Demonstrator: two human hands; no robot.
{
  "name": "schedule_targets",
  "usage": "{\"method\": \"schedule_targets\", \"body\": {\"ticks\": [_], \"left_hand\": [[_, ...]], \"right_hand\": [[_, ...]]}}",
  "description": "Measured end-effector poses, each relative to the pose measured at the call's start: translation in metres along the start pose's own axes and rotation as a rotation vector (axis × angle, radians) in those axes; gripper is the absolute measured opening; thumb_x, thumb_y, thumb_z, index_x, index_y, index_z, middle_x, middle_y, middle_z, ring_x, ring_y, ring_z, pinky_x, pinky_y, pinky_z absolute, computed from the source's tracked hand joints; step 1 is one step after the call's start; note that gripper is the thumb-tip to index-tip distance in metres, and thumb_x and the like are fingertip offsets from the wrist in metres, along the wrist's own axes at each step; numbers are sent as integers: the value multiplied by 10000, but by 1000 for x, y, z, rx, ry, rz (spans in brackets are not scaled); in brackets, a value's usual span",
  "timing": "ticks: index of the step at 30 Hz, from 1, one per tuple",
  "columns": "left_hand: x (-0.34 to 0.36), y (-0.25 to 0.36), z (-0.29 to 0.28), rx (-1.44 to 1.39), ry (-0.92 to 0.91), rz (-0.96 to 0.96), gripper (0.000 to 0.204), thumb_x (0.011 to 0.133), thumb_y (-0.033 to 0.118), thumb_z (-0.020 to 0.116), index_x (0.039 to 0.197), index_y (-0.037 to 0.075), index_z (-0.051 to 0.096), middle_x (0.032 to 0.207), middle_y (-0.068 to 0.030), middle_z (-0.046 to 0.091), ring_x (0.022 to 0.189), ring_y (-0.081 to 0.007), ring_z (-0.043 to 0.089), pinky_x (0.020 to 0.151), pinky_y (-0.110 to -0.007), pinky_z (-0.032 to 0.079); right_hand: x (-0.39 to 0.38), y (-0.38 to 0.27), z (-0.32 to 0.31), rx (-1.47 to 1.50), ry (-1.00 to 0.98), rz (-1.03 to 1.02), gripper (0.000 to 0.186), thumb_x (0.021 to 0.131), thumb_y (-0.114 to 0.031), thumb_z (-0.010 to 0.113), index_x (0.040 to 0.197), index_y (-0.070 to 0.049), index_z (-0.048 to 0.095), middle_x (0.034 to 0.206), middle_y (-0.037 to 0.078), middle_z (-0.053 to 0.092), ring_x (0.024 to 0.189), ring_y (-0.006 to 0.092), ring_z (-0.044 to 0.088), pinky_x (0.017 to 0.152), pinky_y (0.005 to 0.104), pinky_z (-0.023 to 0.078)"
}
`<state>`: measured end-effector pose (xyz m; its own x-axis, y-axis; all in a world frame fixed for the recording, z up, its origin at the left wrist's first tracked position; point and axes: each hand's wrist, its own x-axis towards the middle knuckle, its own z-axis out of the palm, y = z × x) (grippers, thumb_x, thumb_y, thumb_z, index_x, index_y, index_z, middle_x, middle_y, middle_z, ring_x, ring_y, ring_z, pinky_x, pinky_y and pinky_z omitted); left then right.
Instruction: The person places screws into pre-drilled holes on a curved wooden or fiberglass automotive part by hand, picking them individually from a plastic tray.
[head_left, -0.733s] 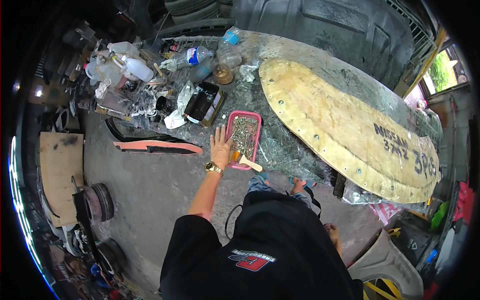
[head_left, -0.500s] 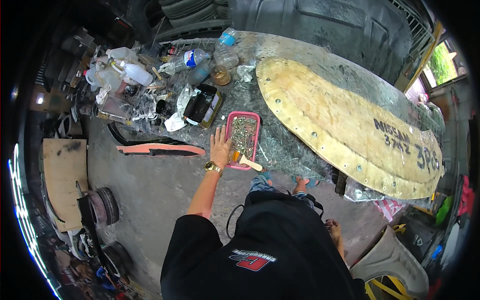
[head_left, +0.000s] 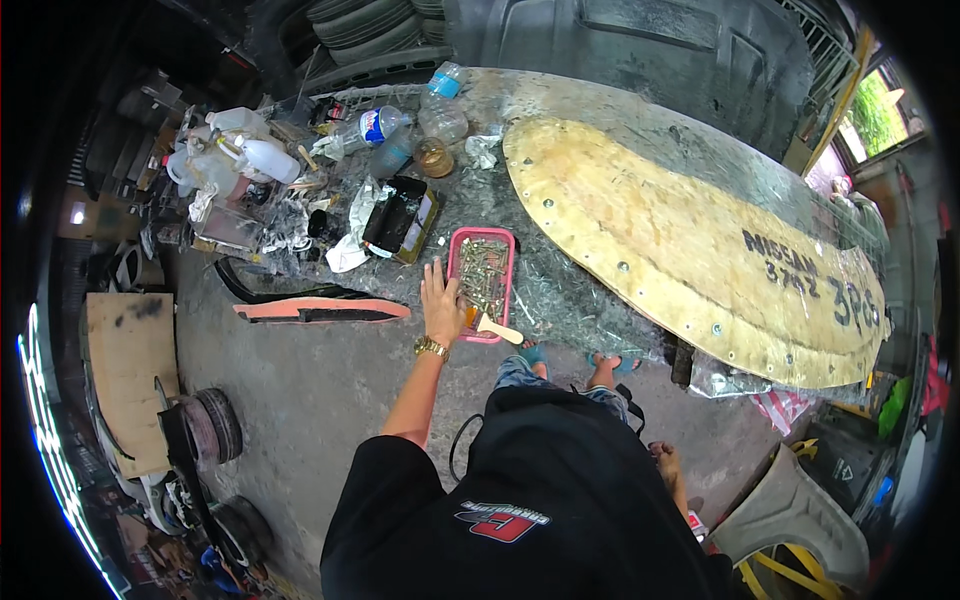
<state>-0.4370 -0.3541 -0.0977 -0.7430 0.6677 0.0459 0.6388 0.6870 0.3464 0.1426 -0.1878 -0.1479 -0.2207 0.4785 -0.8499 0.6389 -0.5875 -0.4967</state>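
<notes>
My left hand (head_left: 441, 303) lies palm down with its fingers stretched out, at the left rim of a pink plastic basket (head_left: 513, 262). Inside the basket is a heap of small bolts or screws (head_left: 484, 272). A paintbrush (head_left: 499, 329) with a pale wooden handle rests across the basket's near end, its handle poking out over the rim. My right hand (head_left: 667, 461) hangs low beside my body, away from the bench, its fingers curled. Whether anything is in it is too small to tell.
A long curved plywood template (head_left: 670, 240) covers the bench's right side. Left of the basket stand an open dark can (head_left: 403, 222), crumpled paper (head_left: 350, 243), plastic bottles (head_left: 385, 125) and white jugs (head_left: 270, 152). An orange-edged trim strip (head_left: 325, 309) lies beyond the bench edge.
The view has shifted slightly. My left hand has slid a little toward me along the basket's rim. A small red and white thing now shows below my right hand.
</notes>
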Motion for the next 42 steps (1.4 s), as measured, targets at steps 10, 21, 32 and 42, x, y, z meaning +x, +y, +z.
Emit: {"method": "schedule_targets", "body": {"ticks": [10, 21, 32, 42], "left_hand": [[-5, -6, 6, -18, -34, 82, 408, 693, -7, 592, 1091, 54, 653, 1491, -231, 213, 1381, -433, 177, 1108, -545, 198], [55, -5, 12, 54, 142, 144, 261, 730, 0, 598, 988, 37, 620, 1482, -199, 256, 1391, -400, 175, 1117, -524, 202], [84, -11, 27, 11, 28, 19, 426, 692, 46, 721, 1076, 61, 537, 1504, -172, 219, 1407, -361, 152, 1121, -505, 191], [86, -8, 29, 92, -3, 24, 439, 692, 132, 765, 1053, 2, 554, 1499, -194, 217, 1395, -371, 182, 1100, -520, 229]], "right_hand": [[2, -16, -1, 12, 1, -36, 172, 908, -193, 507, 989, -65, 589, 797, 79, 653, 635, 158, 608, 544, 280, 473], [2, -9, -8, 10, -46, -124, 187, 922, -229, 526, 976, -66, 599, 809, 87, 663, 642, 167, 618, 557, 287, 483], [-8, 7, -7, 71, 10, -22, 185, 928, -226, 522, 973, -64, 599, 799, 83, 656, 649, 163, 613, 552, 283, 482], [-5, -8, -14, 74, -19, -81, 220, 926, -266, 547, 987, -59, 594, 809, 82, 654, 643, 160, 607, 571, 282, 480]]}}
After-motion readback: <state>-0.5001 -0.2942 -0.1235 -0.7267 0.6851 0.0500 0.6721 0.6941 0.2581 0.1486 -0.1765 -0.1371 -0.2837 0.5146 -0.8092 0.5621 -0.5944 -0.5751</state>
